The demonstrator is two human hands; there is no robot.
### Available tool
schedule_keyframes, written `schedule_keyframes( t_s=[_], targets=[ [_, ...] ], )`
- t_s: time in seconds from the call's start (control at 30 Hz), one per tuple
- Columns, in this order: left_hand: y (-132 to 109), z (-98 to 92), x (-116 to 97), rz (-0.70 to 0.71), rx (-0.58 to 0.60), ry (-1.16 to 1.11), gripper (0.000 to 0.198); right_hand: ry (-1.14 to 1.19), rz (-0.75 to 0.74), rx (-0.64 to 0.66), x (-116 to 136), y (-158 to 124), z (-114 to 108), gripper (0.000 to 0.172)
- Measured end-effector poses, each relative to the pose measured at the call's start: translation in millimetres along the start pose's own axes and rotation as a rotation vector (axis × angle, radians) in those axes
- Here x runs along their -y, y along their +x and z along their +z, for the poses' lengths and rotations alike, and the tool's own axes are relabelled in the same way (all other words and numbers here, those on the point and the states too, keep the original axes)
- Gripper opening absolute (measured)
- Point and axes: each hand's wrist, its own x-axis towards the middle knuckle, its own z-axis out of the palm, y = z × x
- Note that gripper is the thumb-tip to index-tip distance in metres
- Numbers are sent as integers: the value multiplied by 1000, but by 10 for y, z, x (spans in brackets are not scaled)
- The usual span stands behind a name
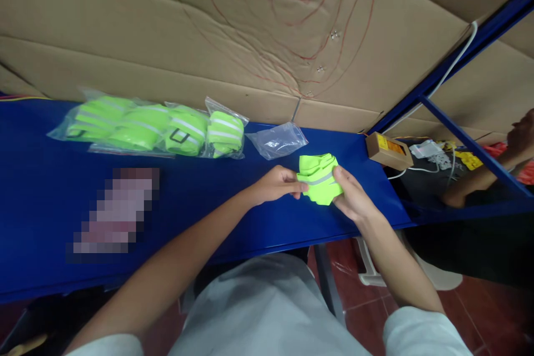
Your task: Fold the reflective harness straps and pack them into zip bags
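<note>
Both of my hands hold a folded neon-green hi-vis vest (321, 179) with a grey reflective stripe, just above the blue table. My left hand (279, 183) pinches its left edge between thumb and fingers. On the opposite side, my right hand (350, 192) grips the bundle with the thumb on top; its other fingers are partly hidden beneath. An empty clear plastic bag (277, 141) lies flat just behind my left hand. Farther left, several bagged neon-green vests (139, 127) rest in a row, and a dark buckle shows through one bag.
A cardboard wall with red drawn lines (267, 28) backs the blue table (196, 200). On the left lies a blurred-out rectangular object (117, 211). A small cardboard box (389, 151) stands at the right end. Beyond the blue frame, another person's arm (479, 181) shows beside small parts.
</note>
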Motion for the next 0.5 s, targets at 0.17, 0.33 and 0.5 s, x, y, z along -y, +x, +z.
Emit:
schedule_keyframes(
  t_s=[0.17, 0.33, 0.5],
  targets=[
    [35, 40, 3, 119, -200, -225, 57, 203, 42, 43, 11, 115, 66, 57],
    [51, -45, 32, 183, -187, -374, 66, 292, 47, 173, -37, 349, 123, 61],
    [56, -172, 81, 142, -159, -410, 79, 225, 15, 312, -76, 556, 116, 68]
  ],
)
